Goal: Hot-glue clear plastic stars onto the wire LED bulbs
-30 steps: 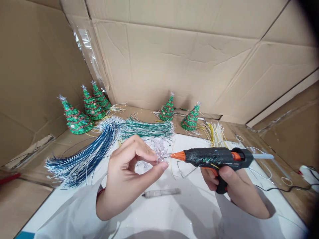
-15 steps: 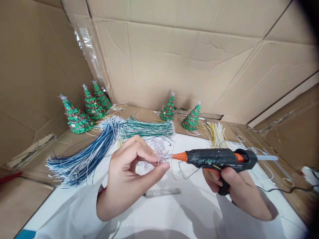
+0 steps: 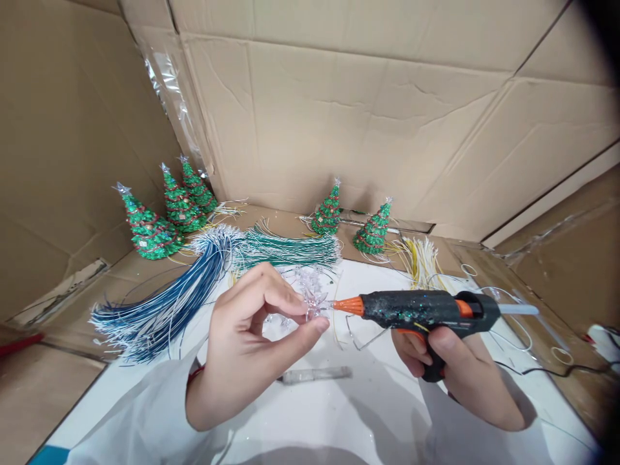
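Observation:
Between thumb and fingers, my left hand (image 3: 256, 336) pinches a small clear plastic star (image 3: 316, 305). My right hand (image 3: 460, 361) is wrapped round the grip of a black and orange glue gun (image 3: 411, 309), its fingers by the orange trigger. The gun lies level and points left, its nozzle tip touching or nearly touching the star. A pale glue stick (image 3: 520, 309) juts from the gun's back end. More clear stars (image 3: 310, 279) lie on the white table (image 3: 310, 420) behind my left hand, partly hidden by it.
Small green Christmas trees (image 3: 150, 232) stand at the back left, and two more trees (image 3: 372, 229) further right. Bundles of blue wires (image 3: 169, 297), green wires (image 3: 290, 250) and yellow-white wires (image 3: 422, 261) lie along the back. A translucent stick-like tool (image 3: 317, 374) lies in front. Cardboard walls (image 3: 339, 116) enclose the table.
Almost nothing differs. The glue gun and both hands have shifted very slightly to the left, with the nozzle still at the star.

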`<state>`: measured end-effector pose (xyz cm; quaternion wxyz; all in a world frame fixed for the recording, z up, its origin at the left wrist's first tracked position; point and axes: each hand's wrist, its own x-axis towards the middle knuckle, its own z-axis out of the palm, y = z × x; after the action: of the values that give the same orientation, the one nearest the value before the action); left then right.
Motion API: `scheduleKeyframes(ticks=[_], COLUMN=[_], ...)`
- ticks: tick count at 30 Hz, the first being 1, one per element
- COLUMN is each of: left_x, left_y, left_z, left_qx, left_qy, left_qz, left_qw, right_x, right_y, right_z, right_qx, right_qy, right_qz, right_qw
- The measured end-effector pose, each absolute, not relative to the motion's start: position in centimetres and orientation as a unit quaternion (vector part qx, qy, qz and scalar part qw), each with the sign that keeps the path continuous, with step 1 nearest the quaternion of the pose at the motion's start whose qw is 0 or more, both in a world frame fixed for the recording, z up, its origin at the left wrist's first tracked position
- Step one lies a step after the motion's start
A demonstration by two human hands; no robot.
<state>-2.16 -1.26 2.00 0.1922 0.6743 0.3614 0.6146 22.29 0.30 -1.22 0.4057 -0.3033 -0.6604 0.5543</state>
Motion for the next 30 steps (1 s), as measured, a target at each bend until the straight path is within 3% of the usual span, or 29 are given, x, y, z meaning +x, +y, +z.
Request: scheduleKeyframes(ticks=[30], left_x=[-2.08], left_y=[-1.16], left_z=[1.76], left_qx=[0.656], left_qy=[0.362], left_qz=[0.619], left_qw=[0.235], right_x=[22.96], right_y=[-0.16], right_z=[-0.83], right_qx=[-0.322], right_qy=[-0.686], right_qz=[0.536], right_qw=[0.371])
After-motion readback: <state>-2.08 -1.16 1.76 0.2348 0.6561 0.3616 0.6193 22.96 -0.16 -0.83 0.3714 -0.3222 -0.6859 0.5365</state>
